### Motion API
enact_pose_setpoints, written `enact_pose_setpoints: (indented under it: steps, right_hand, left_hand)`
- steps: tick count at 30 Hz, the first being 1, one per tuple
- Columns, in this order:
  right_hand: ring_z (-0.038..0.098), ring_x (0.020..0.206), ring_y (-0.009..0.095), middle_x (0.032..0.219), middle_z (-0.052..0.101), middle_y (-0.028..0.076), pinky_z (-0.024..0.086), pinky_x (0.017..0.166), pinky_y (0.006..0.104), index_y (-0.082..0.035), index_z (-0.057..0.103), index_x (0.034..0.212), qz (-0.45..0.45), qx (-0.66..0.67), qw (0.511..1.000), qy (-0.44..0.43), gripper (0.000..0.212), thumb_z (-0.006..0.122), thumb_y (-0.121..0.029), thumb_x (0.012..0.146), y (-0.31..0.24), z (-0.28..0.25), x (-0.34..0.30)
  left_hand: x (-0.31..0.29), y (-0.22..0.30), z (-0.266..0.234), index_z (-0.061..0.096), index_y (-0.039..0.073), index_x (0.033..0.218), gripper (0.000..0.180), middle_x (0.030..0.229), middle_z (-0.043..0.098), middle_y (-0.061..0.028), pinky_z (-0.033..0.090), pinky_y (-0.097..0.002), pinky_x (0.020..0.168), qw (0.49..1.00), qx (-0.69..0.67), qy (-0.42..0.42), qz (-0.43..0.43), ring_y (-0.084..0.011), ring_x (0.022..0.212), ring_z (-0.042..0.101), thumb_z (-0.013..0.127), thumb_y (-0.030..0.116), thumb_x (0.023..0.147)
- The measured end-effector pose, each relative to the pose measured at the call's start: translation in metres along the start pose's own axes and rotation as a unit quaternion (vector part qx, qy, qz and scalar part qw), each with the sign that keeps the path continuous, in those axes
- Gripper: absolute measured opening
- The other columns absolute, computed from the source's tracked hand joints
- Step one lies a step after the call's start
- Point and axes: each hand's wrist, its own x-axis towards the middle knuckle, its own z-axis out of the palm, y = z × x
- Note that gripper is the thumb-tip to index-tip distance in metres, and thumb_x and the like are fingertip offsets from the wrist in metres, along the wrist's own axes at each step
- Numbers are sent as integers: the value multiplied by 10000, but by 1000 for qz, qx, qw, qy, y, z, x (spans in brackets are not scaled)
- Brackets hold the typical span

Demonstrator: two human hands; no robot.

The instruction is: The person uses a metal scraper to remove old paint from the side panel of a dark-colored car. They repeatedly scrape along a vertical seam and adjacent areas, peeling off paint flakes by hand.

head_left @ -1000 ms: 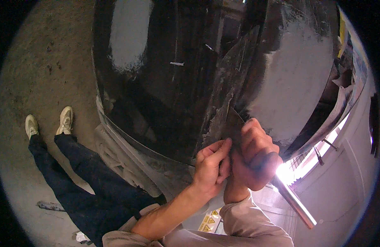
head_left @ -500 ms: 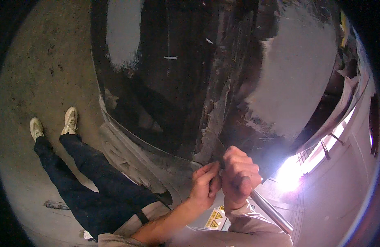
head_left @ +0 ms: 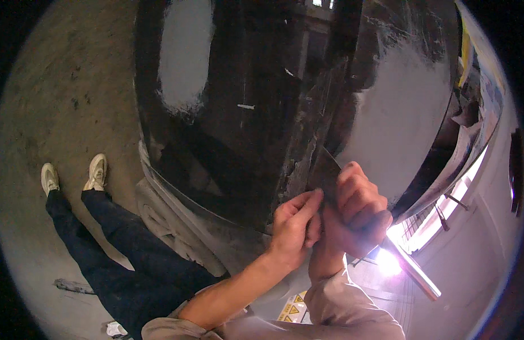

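Observation:
A large dark car body panel (head_left: 239,153) fills the middle of the view, with one grey filler patch (head_left: 185,51) at left and a wider grey patch (head_left: 401,113) at right. A rough, scraped seam runs down between them toward my hands. My right hand (head_left: 361,212) is closed in a fist round a silver metal rod (head_left: 415,272), which sticks out below it to the right. A thin dark edge shows just above that fist; what it belongs to is unclear. Close beside it, my left hand (head_left: 296,226) pinches its fingers together near the seam, their contents hidden.
A dusty wheel (head_left: 177,226) lies below the panel at left, near my legs. Bright light (head_left: 389,260) glares at right beside a pale wall (head_left: 472,243). Torn trim (head_left: 457,153) hangs at the panel's right edge. A white sheet with yellow warning triangles (head_left: 293,309) is below.
Both hands have moved up along the seam and to the right, my right hand farther. The metal rod has shifted right and up with it. The panel sits slightly differently in view.

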Motion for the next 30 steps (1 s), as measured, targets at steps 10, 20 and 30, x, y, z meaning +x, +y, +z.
enact_pose_setpoints:
  steps: [10,20,30]
  right_hand:
    - [297,451,181,496,321,15,301,529,382,-104,266,568,42,-26,999,0,574,472,-305,1064,8,6,1]
    - [296,449,167,511,338,8,316,519,365,-83,280,572,59,-25,997,-38,530,511,-217,1030,8,4,-6]
    - [251,439,174,486,286,6,306,533,377,-128,220,566,129,-6,992,-7,522,517,-253,976,-16,-4,-63]
  left_hand:
    - [4,1,-2,646,130,861,235,530,449,46,236,-254,411,999,-33,33,1,-57,416,345,651,283,1040]
    - [4,-8,-11,573,184,770,276,552,434,66,217,-274,413,998,-2,64,3,-67,427,335,633,286,1019]
    - [-18,-53,-55,661,117,855,206,526,444,40,227,-280,429,991,-76,107,-14,-78,418,333,655,235,1024]
